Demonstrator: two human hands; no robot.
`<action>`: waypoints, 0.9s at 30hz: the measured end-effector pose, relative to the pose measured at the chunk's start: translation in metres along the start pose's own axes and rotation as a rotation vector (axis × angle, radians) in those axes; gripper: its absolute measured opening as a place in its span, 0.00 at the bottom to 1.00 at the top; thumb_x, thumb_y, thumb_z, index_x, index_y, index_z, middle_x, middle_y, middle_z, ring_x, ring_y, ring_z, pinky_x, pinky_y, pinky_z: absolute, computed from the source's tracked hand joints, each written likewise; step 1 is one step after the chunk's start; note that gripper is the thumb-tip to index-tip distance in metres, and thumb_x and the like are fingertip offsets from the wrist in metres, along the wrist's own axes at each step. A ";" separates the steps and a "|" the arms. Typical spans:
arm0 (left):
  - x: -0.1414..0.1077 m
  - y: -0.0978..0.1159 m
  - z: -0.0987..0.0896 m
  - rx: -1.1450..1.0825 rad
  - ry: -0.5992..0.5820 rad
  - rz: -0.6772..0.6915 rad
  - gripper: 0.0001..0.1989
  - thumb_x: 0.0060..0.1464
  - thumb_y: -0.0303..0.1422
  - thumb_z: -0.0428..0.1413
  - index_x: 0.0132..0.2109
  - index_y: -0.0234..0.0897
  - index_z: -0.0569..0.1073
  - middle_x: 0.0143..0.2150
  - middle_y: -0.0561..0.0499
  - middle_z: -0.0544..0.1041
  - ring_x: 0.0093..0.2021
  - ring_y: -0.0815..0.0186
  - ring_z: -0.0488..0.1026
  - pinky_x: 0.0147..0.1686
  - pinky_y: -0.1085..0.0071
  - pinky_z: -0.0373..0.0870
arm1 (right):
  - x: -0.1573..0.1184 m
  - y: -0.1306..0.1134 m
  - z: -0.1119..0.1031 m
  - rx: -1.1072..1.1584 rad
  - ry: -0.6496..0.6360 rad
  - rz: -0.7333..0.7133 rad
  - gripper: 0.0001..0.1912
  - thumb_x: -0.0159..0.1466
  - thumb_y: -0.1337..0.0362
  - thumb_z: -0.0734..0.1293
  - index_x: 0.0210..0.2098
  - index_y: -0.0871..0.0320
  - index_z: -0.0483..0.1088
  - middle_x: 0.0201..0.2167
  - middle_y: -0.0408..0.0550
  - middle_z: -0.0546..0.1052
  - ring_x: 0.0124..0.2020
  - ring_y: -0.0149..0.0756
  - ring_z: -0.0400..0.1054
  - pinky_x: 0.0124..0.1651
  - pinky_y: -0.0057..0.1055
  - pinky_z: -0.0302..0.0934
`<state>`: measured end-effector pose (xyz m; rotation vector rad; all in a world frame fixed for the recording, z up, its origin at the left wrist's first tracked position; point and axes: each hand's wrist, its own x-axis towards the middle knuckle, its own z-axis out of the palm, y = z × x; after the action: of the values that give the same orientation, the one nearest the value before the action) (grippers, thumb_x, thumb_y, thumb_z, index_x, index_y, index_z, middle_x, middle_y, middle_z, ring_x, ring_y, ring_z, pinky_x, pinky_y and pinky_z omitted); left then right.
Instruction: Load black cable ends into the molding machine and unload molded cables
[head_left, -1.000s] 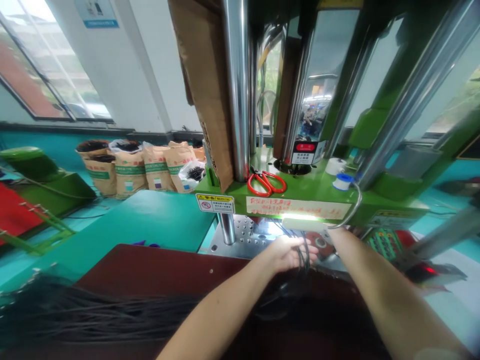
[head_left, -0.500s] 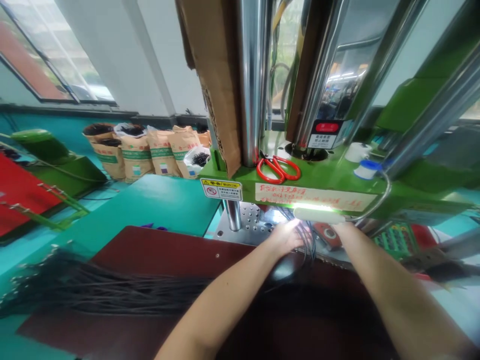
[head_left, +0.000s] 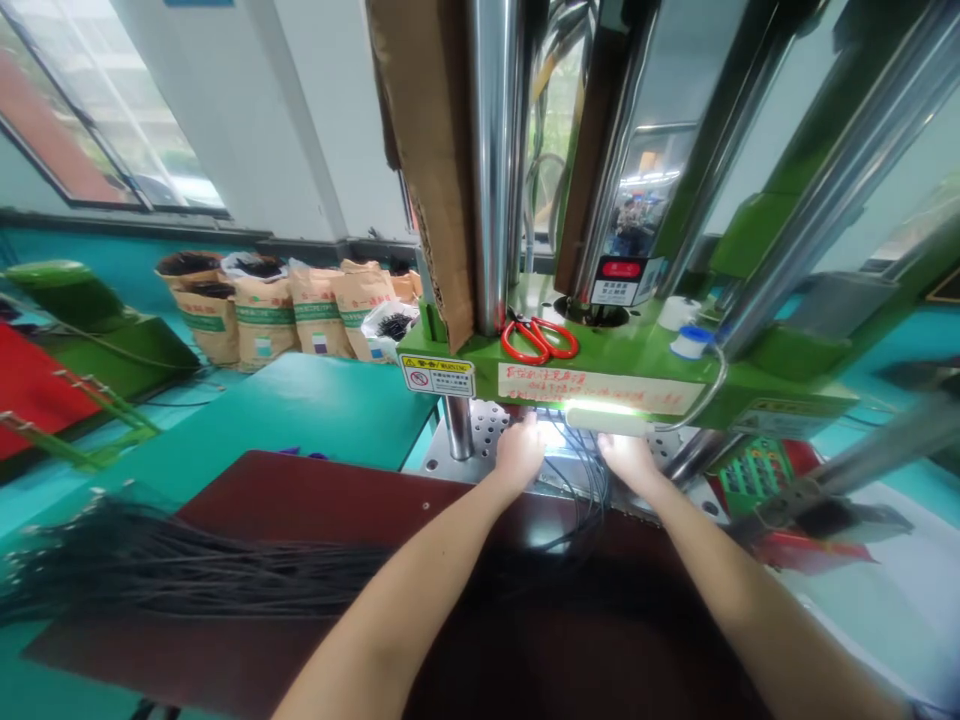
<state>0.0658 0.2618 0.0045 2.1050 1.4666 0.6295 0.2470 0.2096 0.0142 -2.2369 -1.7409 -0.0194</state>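
Note:
Under the green press head [head_left: 480, 350], my two hands are on either side of a brightly lit metal block [head_left: 553, 436]. My left hand [head_left: 520, 448] is curled at the block's left side; whatever its fingers hold is hidden. At the right side my right hand [head_left: 627, 460] is also closed, its fingertips mostly out of sight below the lamp [head_left: 607, 420]. Several thin black cables [head_left: 592, 475] run from the block between my hands and down over the front edge of the dark red board [head_left: 300, 510].
A large bundle of black cables [head_left: 225, 575] lies on the board to the left. Red-handled scissors [head_left: 540, 341] and a blue-and-white spool [head_left: 691, 343] rest on the press head. Steel columns [head_left: 459, 428] flank the work area. Paper sacks [head_left: 266, 318] stand by the wall.
My left hand has let go of the cables and moved left to the block's side. The right hand has come lower, to the right side. The view has shifted slightly.

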 end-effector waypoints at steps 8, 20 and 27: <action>0.004 0.014 -0.009 0.137 0.015 0.019 0.15 0.53 0.31 0.44 0.47 0.34 0.68 0.39 0.39 0.73 0.43 0.53 0.69 0.43 0.60 0.60 | 0.005 -0.005 -0.007 -0.064 0.030 -0.043 0.18 0.61 0.67 0.54 0.42 0.62 0.71 0.38 0.57 0.75 0.43 0.46 0.68 0.44 0.38 0.59; 0.003 0.029 0.004 0.209 0.045 0.078 0.13 0.50 0.29 0.48 0.42 0.31 0.70 0.36 0.40 0.74 0.41 0.57 0.70 0.40 0.64 0.65 | -0.001 -0.026 0.000 -0.156 0.055 -0.109 0.15 0.58 0.70 0.56 0.38 0.65 0.72 0.41 0.60 0.74 0.44 0.46 0.67 0.48 0.37 0.57; 0.003 0.038 0.001 0.271 0.099 0.122 0.14 0.51 0.27 0.45 0.43 0.31 0.70 0.42 0.40 0.71 0.46 0.57 0.65 0.42 0.63 0.63 | 0.011 -0.022 0.000 -0.135 0.081 -0.171 0.17 0.61 0.70 0.54 0.42 0.64 0.71 0.43 0.58 0.74 0.46 0.44 0.66 0.50 0.38 0.56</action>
<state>0.0940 0.2531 0.0280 2.4167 1.5596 0.6167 0.2285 0.2247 0.0211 -2.1370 -1.9330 -0.2685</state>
